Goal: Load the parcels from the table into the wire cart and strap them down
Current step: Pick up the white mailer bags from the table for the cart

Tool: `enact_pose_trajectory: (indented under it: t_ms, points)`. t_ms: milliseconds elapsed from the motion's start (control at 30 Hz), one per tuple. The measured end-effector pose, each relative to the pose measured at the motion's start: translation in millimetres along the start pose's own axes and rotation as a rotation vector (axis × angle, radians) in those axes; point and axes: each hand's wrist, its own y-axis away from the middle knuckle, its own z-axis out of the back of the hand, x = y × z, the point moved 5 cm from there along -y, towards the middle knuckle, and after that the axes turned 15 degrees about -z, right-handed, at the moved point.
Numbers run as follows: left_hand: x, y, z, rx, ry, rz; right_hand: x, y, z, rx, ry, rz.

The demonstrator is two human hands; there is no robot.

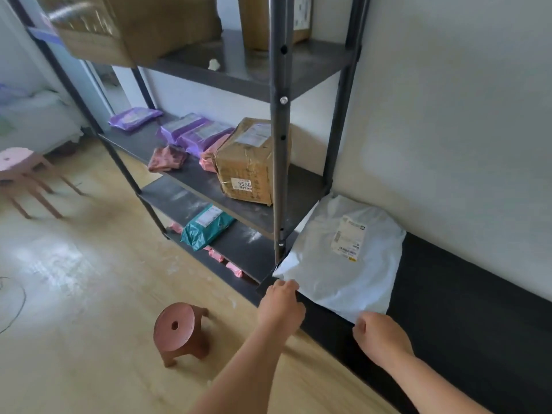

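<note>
The left hand [280, 304] reaches forward on a nearly straight arm, back of the hand up. Its fingers [283, 285] curl down over the table's [466, 297] front edge, right at its left corner. They touch the near left corner of the parcel [337, 273], but whether they grip the parcel or the table's edge cannot be told. The right hand [380, 336] comes in from the lower right, wrist bent a little and knuckles up. It is closed in a loose fist over the parcel's near right corner, which runs in under the curled fingers, so it appears to pinch that corner.

The parcel is a flat white bag lying on the left end of the black table. Its far edge is against the wall and its left edge is tucked behind the rack's [279, 144] front post. A printed label [349, 237] faces up near its far right corner.

The rack stands just left of the table. On its middle shelf a box [251, 162] marked 5556 sits at the right end, with purple bags [191, 132] and pink packs further left. A teal bag [206, 227] lies on the shelf below. Blurred cardboard boxes sit on the top shelf.

On the floor, a brown stool [179, 330] stands near the left forearm. A pink stool [18, 162] stands well apart at the left edge.
</note>
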Motion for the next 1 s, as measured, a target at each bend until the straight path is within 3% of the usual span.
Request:
enact_pose_trajectory:
  t_ms: [167, 367, 567, 767, 1000]
  points:
    - [-10, -51, 12, 0.027, 0.030, -0.080, 14, -11, 12, 0.002, -0.139, -0.109]
    - [-15, -95, 7, 0.047, 0.064, -0.071, 1, -51, 44, -0.121, -0.435, -0.249]
    - [-14, -135, 8, 0.067, 0.031, 0.003, -18, -96, 66, -0.209, -0.561, -0.375]
    - [-12, -169, -2, 0.096, -0.046, 0.091, -33, -135, 62, 0.016, -0.790, -0.499]
    - [-14, -187, -14, 0.055, -0.004, 0.181, -38, -155, 61, 0.067, -0.900, -0.560]
